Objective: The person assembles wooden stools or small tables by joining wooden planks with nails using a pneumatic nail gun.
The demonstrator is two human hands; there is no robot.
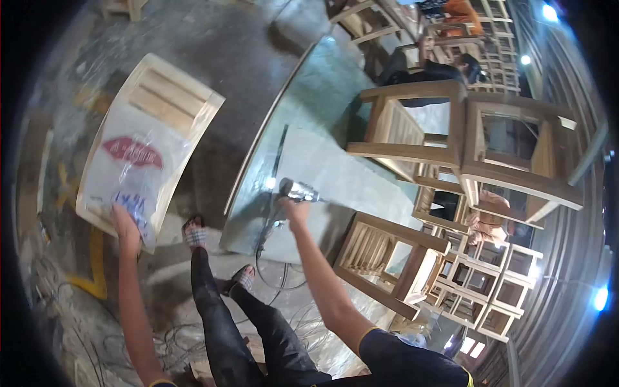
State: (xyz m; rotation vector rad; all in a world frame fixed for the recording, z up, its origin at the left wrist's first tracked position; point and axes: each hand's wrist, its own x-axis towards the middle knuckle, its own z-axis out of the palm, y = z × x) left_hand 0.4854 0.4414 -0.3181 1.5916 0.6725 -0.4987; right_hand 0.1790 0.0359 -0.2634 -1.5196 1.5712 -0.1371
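Note:
My left hand [127, 227] is closed on the lower edge of a clear plastic bag [106, 174] with a red logo and blue handwriting. The bag lies across a pale wooden piece [169, 100] with slats, its far end showing. In my right hand [296, 213] is a dark and silver power drill [299, 190], its tip pointing right, held above the greenish worktable [258, 173]. Beneath the drill a light grey sheet [351, 174] covers part of that table. A thin cable or hose [259, 255] hangs down from near the drill.
Wooden stool-like frames [406, 151] stand along the table's right side, with a slatted one [387, 258] nearer me. More frames [483, 284] are stacked behind. A person in dark clothes [425, 74] is at the far end. Loose cables [177, 335] lie on the floor near my feet.

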